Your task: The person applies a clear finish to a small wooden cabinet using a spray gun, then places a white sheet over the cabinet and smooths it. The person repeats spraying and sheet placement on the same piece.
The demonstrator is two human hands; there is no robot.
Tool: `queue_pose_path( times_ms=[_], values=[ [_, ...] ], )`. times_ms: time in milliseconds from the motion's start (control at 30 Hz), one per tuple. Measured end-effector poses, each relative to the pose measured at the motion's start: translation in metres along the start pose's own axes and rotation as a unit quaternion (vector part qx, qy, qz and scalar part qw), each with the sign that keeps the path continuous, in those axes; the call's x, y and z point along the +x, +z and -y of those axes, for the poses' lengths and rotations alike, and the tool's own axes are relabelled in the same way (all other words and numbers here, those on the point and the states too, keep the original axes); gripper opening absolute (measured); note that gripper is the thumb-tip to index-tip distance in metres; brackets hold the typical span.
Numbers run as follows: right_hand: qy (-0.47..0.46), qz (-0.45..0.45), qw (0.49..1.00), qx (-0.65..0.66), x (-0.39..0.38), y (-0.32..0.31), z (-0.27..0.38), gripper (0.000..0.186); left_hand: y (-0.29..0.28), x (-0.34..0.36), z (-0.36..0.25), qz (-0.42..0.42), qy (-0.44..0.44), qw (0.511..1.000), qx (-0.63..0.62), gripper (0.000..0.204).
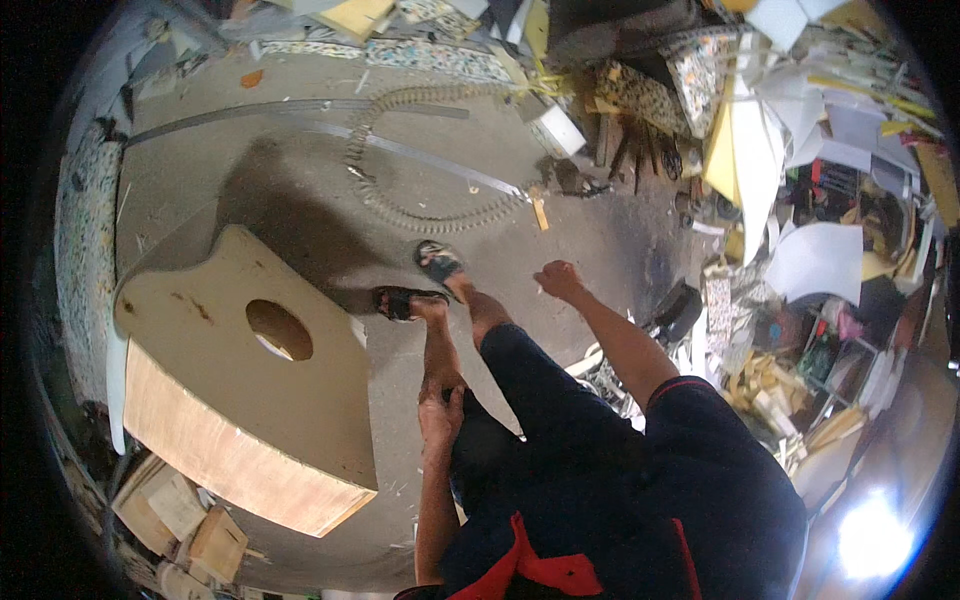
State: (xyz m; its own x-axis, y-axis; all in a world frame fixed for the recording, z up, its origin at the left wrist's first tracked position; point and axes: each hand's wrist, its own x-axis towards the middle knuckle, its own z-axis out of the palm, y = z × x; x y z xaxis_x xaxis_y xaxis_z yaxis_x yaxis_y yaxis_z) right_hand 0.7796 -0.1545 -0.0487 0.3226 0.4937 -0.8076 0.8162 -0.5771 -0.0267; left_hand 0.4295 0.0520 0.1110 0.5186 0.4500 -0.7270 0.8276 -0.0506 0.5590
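My left hand [440,418] hangs beside my left knee, thumb and fingers apart, with nothing seen in it. My right hand [562,281] is out in front above the floor, fingers curled closed. A tiny whitish bit shows at its fingertips, too small to name. Left of my legs stands a large wooden frame [220,340] with a beige face, a wavy far edge and light plywood along its near side. A round hole [280,330] is cut through the face. Neither hand touches the frame.
A coiled clear air hose [352,150] lies across the floor, beside a long metal strip [430,165]. Speckled foam slabs [90,230] line the left side. Foam sheets [820,262] and wood offcuts [770,390] pile up on the right. Wooden boxes [215,545] sit lower left.
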Motion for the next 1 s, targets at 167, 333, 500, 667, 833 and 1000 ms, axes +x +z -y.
queue_pose_path(
  times_ms=[167,333,500,667,833,1000],
  values=[
    [0.294,-0.024,0.839,0.458,-0.018,0.014,-0.087,0.053,0.041,-0.005,0.032,-0.021,0.008,1.000,0.016,0.063],
    [0.352,-0.093,0.671,0.646,0.051,0.055,-0.164,0.069,0.104,-0.007,0.037,-0.053,-0.158,0.985,-0.051,0.074],
    [0.374,-0.122,0.510,0.765,0.168,0.105,-0.243,0.100,0.203,-0.001,0.025,-0.022,-0.183,0.980,0.080,0.092],
    [0.347,-0.133,0.349,0.861,0.235,0.127,-0.302,0.071,0.241,0.014,0.002,-0.011,-0.257,0.961,0.103,0.095],
    [0.387,-0.199,0.256,0.863,0.242,0.135,-0.296,0.046,0.257,0.024,-0.029,-0.024,-0.302,0.949,0.087,0.089],
    [0.361,-0.194,0.468,0.783,0.153,0.111,-0.260,0.052,0.267,0.009,-0.046,-0.051,-0.315,0.944,0.088,0.087]
  ],
)
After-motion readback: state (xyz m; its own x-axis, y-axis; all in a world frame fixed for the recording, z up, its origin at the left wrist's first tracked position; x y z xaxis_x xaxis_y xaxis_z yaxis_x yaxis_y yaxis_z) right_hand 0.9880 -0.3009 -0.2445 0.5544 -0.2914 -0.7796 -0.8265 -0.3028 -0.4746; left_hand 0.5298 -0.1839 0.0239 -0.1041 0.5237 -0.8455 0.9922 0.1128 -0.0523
